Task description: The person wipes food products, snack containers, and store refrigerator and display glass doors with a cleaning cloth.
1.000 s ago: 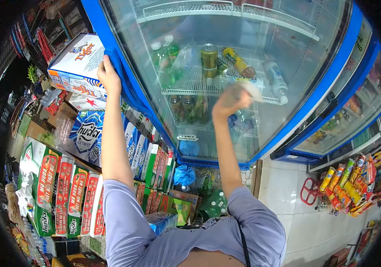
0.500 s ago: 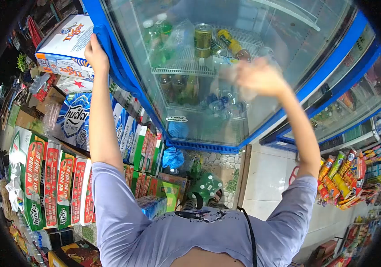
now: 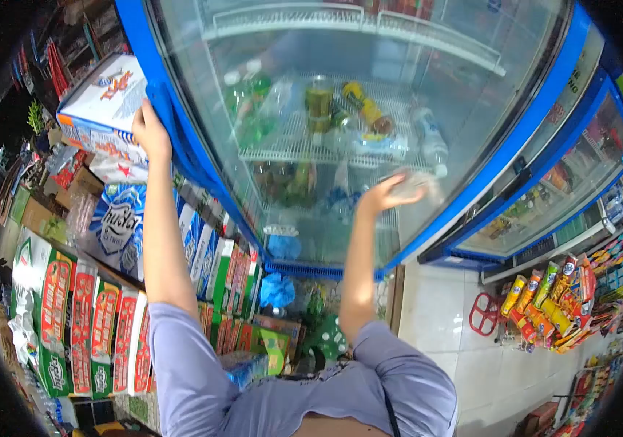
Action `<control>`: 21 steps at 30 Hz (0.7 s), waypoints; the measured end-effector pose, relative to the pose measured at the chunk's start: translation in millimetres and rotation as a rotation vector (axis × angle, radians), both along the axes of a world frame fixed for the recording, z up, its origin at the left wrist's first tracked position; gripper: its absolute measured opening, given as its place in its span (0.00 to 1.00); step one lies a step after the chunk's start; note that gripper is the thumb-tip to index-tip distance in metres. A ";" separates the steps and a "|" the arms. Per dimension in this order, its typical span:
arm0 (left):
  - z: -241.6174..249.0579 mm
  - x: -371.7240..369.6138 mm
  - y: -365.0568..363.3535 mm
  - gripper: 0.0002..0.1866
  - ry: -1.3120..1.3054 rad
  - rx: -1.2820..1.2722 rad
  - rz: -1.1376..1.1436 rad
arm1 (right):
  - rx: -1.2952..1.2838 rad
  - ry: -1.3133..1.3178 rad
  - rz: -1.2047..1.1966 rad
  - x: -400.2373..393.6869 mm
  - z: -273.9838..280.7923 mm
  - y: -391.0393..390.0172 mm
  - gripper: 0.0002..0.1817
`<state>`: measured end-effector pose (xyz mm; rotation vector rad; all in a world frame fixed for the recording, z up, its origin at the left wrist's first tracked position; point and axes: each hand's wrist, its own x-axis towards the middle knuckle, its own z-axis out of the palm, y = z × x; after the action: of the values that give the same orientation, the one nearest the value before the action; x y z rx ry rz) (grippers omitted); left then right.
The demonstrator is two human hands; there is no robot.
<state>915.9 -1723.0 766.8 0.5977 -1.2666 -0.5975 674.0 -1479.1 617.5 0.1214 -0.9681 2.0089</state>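
Note:
My left hand (image 3: 153,132) grips the blue edge of the glass fridge door (image 3: 153,98), beside a Tiger beer box. Low against the glass is my right hand (image 3: 388,195), its fingers bent around a pale, crumpled cloth (image 3: 422,186) smeared by motion. Behind the glass, a wire shelf (image 3: 282,151) carries a gold can (image 3: 319,105), a yellow can (image 3: 359,98), green bottles (image 3: 253,98) and a clear bottle (image 3: 431,138) lying tilted. Darker bottles (image 3: 282,182) stand lower down, blurred through the pane.
Stacked Huda beer cartons (image 3: 100,328) and the Tiger box (image 3: 104,102) crowd the left side. A blue plastic bag (image 3: 276,290) lies below the door. Rightward are a second fridge (image 3: 544,189), hanging snack packs (image 3: 555,298) and a red plastic stool or frame (image 3: 483,315).
My right hand has moved down and slightly left across the glass with the cloth. My left hand stays on the door edge. The view has shifted, so the upper shelf shows more.

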 end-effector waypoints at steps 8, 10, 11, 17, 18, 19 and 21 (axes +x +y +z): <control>4.5 -1.2 2.7 0.19 -0.004 -0.017 0.009 | 0.844 0.162 -0.057 63.8 -22.8 -26.2 0.23; 2.2 0.1 8.3 0.19 -0.020 0.013 -0.006 | 0.915 0.268 -0.111 60.3 -34.5 1.1 0.23; 1.8 0.9 6.3 0.19 -0.032 -0.002 0.005 | 1.049 0.389 0.133 56.7 -47.4 23.0 0.24; -6.6 1.9 -0.9 0.16 -0.056 -0.037 0.057 | 1.692 0.222 0.642 114.0 -124.9 256.4 0.25; -11.2 3.7 2.7 0.14 -0.098 -0.143 0.104 | 1.699 -0.079 0.769 131.7 -170.5 309.9 0.27; -16.1 3.5 8.6 0.12 -0.136 -0.248 0.154 | 1.650 -0.318 0.767 168.0 -162.0 353.5 0.26; -56.5 6.6 15.9 0.13 -0.222 -0.445 0.250 | 1.627 -0.631 0.440 231.4 -231.2 455.4 0.22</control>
<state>922.5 -1707.1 710.4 0.4447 -1.4495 -0.0333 905.4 -1023.8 386.3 0.6182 -2.9530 1.0337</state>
